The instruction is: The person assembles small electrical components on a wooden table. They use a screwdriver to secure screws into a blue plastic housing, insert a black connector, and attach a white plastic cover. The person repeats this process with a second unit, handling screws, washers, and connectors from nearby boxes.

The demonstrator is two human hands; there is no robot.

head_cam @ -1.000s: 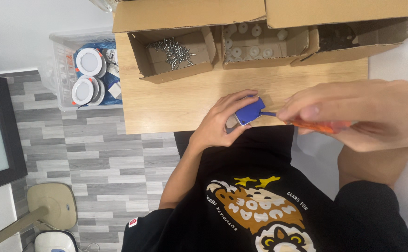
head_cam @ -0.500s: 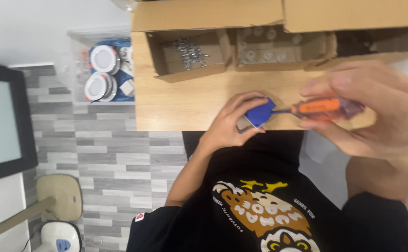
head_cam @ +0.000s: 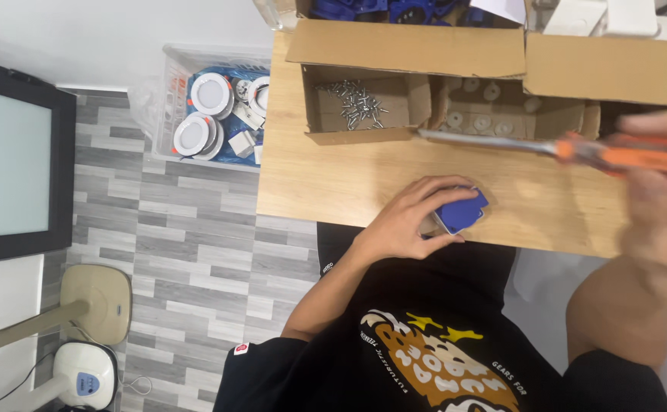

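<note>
Left hand (head_cam: 406,221) grips the blue part (head_cam: 462,211) on the counter (head_cam: 333,183); right hand (head_cam: 665,206), blurred, clasps the screwdriver (head_cam: 578,150). Best keep the part pinned flat.

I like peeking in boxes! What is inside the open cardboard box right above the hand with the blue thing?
Inside the left open cardboard box lies a loose pile of small silver metal screws. The raised brown flap hides its far edge, so anything tucked there cannot be seen.
</note>
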